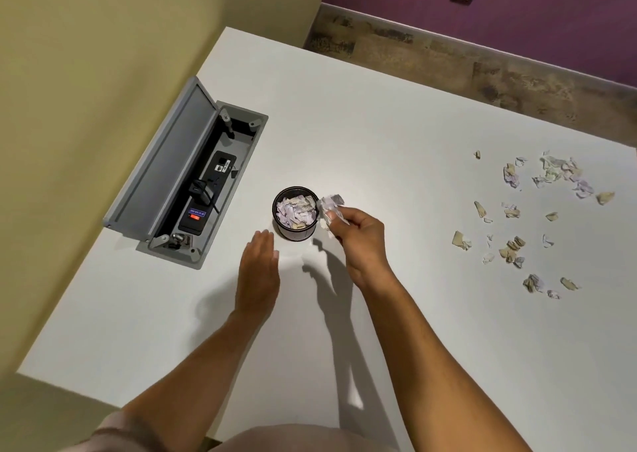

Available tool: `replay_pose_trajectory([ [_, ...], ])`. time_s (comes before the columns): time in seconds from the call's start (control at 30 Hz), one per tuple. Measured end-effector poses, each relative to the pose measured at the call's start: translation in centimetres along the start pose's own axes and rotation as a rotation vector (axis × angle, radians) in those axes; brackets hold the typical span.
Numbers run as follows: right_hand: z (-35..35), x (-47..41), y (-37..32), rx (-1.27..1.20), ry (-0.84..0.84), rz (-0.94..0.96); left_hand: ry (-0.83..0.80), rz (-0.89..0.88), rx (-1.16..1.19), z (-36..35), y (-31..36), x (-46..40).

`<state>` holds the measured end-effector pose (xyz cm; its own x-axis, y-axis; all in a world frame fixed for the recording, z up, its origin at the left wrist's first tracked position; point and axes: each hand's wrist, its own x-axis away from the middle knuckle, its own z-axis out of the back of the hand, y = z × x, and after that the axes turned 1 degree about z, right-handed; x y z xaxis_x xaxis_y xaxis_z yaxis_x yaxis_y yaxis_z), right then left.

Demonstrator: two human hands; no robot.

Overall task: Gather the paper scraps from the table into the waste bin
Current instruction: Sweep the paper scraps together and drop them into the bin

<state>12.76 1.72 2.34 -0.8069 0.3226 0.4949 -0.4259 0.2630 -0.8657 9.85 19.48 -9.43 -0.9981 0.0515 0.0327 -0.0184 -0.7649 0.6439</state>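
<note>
A small black round waste bin [293,231] stands near the middle of the white table [396,124], filled with crumpled white and lilac paper. My right hand [358,236] is just right of the bin's rim, pinching a bunch of crumpled paper scraps [330,205] that hangs at the rim's edge. My left hand [258,272] hovers flat with fingers together, a little in front of the bin and to its left, holding nothing. Several loose paper scraps [537,210] lie scattered across the table's right side.
An open grey cable box [179,182] is set into the table at the left, its lid tilted up, with a black power strip and plugs inside. A yellow wall runs along the left; wooden floor and a purple wall lie beyond the far edge.
</note>
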Motion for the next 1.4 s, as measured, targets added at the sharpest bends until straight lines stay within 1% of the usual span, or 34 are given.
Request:
replay_pose_trajectory([
  [0.07, -0.6, -0.7, -0.1, 0.06, 0.003, 0.039, -0.068, -0.047, -0.062, -1.3, -0.9, 0.9],
  [0.17, -1.0, -1.6, -0.3, 0.169, -0.003, 0.094, -0.144, -0.118, -0.237, -2.5, -2.0, 1.5],
  [0.23, -1.2, -2.3, -0.4, 0.287, -0.005, 0.135, -0.161, -0.136, -0.325, -3.0, -2.6, 1.5],
  [0.37, -2.3, -3.0, -0.8, 0.543, -0.034, 0.244, -0.154, -0.141, -0.356, -3.3, -2.5, 1.6],
  [0.47, -3.6, -3.2, -1.1, 0.729, -0.144, 0.405, -0.151, -0.136, -0.351, -3.3, -2.4, 1.7],
  [0.53, -4.5, -3.4, -0.9, 1.005, -0.249, 0.476, -0.135, -0.131, -0.34, -3.2, -2.2, 1.7],
  [0.57, -4.9, -3.7, -0.7, 1.128, -0.29, 0.485, -0.125, -0.129, -0.331, -3.2, -2.1, 1.7],
  [0.6, -5.3, -3.8, -0.4, 1.197, -0.32, 0.473, -0.117, -0.131, -0.324, -3.2, -2.0, 1.7],
  [0.67, -6.0, -4.2, 0.2, 1.275, -0.373, 0.436, -0.101, -0.144, -0.314, -3.2, -2.0, 1.8],
  [0.77, -6.7, -4.8, 1.0, 1.37, -0.402, 0.401, -0.097, -0.15, -0.3, -3.3, -2.3, 1.8],
  [0.87, -7.5, -5.3, 1.0, 1.447, -0.395, 0.426, -0.093, -0.154, -0.314, -3.5, -2.4, 1.8],
  [1.0, -8.0, -5.6, 0.6, 1.505, -0.447, 0.433, -0.099, -0.162, -0.322, -3.6, -2.6, 1.8],
  [1.2, -7.4, -5.3, -0.4, 1.462, -0.47, 0.361, -0.113, -0.158, -0.339, -3.7, -2.8, 1.8],
  [1.4, -6.9, -5.2, -1.7, 1.458, -0.564, 0.404, -0.129, -0.148, -0.362, -3.6, -2.6, 1.8],
])
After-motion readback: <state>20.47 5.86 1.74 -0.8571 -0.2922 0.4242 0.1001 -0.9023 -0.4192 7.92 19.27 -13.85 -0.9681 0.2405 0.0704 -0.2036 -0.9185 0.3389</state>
